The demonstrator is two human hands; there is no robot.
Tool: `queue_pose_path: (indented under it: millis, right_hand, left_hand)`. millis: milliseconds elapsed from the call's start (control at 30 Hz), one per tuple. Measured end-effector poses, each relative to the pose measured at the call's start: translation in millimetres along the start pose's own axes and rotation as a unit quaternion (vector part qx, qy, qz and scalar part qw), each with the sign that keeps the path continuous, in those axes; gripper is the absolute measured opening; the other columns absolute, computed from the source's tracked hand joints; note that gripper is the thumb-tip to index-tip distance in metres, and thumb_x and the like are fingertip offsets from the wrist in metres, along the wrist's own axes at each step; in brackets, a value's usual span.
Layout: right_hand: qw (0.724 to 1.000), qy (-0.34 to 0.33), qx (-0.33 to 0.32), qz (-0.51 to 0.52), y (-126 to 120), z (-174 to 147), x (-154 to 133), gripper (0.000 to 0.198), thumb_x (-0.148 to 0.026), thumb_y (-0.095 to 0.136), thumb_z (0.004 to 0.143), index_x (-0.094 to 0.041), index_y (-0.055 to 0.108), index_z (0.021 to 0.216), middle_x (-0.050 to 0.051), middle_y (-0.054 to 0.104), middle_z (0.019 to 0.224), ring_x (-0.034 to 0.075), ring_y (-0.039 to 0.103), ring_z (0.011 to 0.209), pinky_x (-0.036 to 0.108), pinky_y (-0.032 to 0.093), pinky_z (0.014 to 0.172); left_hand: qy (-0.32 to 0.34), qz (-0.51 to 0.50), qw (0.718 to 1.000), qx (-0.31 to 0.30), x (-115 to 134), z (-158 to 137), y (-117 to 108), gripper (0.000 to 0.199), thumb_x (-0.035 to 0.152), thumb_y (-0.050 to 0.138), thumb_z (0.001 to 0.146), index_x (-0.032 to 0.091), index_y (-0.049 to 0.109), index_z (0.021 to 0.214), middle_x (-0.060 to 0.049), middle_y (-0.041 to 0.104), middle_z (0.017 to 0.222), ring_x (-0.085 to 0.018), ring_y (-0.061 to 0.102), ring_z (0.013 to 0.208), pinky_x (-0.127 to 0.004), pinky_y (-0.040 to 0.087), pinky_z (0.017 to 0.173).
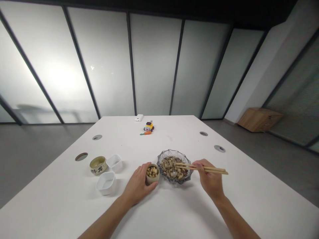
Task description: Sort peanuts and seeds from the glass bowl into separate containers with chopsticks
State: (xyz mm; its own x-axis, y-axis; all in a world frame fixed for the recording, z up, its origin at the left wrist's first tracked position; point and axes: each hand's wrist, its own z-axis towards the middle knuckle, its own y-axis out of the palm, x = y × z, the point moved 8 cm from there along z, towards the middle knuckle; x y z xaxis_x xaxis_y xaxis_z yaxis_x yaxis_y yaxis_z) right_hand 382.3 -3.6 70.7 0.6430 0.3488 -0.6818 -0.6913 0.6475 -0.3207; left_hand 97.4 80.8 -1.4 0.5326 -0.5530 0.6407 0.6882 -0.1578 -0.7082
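Two wooden chopsticks (pixel 214 170) are slanting into a scalloped glass bowl (pixel 171 153), their tips ending among striped seeds (pixel 169 166), with a few paler, rounder pieces showing toward the near right side. The person's right hand (pixel 208 176) is gripping the sticks partway along, its fingers closed around them, while the thick ends are jutting out to the right. How far apart the tips are standing, and whether they are pinching anything, is too small to tell.

Just left of the glass bowl, a small cup (pixel 152 179) is holding pale brown nuts (pixel 152 171) close to its rim. The left hand (pixel 138 184) is clasping this cup, thumb lying along the near side and fingers wrapping the far side.

Farther left on the white table (pixel 164 212), a lettered bowl (pixel 98 167) is standing close beside one white dish (pixel 113 163), and a second white dish (pixel 106 183) is sitting nearer the person. Toward the far edge, a yellow toy car (pixel 149 126) is resting just behind a toy carrot (pixel 146 133), and a white device (pixel 139 118) is lying beyond them. Frosted panels (pixel 154 59) are rising behind the table, and a wooden cabinet (pixel 259 119) is standing at the right.
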Motion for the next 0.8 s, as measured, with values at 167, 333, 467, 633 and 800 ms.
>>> queue_pose_path:
  millis: [167,333,467,633,800]
  right_hand:
    - [0.991,-0.055,0.117,0.022,-25,-3,-17,0.046,-0.049,0.048,0.106,-0.022,0.069,0.076,0.006,0.071,0.072,0.020,0.070,0.067,0.033,0.056,0.063]
    - [0.971,-0.132,0.181,0.083,-41,-9,-48,0.042,-0.046,0.042,0.109,-0.023,0.063,0.080,0.007,0.068,0.080,0.025,0.073,0.079,0.045,0.061,0.072]
    - [0.969,-0.234,0.069,0.032,-27,-8,-94,0.030,-0.038,0.047,0.108,-0.024,0.066,0.090,0.005,0.070,0.082,0.022,0.073,0.078,0.038,0.060,0.071]
    - [0.930,-0.274,-0.192,-0.150,39,-29,-115,0.015,-0.022,0.058,0.100,-0.025,0.072,0.101,0.006,0.076,0.095,0.019,0.073,0.081,0.027,0.057,0.066]
    - [0.925,-0.168,-0.258,-0.220,71,-53,-98,0.037,-0.031,0.068,0.092,-0.026,0.069,0.128,0.011,0.073,0.128,0.025,0.075,0.106,0.036,0.061,0.086]
  left_hand:
    - [0.010,-0.002,1.000,0.010,4,0,-3,0.066,0.027,0.077,0.080,0.024,0.052,0.141,-0.011,0.066,0.137,-0.034,0.063,0.127,-0.051,0.048,0.112]
    - [0.012,0.000,1.000,0.029,8,-2,-8,0.065,0.027,0.079,0.077,0.024,0.055,0.138,-0.011,0.068,0.134,-0.033,0.064,0.124,-0.049,0.051,0.110]
    - [0.028,0.006,0.998,0.051,12,-5,-12,0.065,0.024,0.082,0.072,0.024,0.057,0.133,-0.010,0.069,0.130,-0.033,0.065,0.121,-0.050,0.051,0.108]
    - [0.060,-0.009,0.993,0.098,21,-12,-20,0.065,0.024,0.082,0.070,0.024,0.058,0.130,-0.009,0.069,0.126,-0.032,0.066,0.118,-0.050,0.053,0.106]
    - [0.113,-0.063,0.986,0.104,42,-27,-14,0.061,0.027,0.080,0.071,0.023,0.057,0.128,-0.010,0.069,0.121,-0.031,0.067,0.112,-0.047,0.057,0.101]
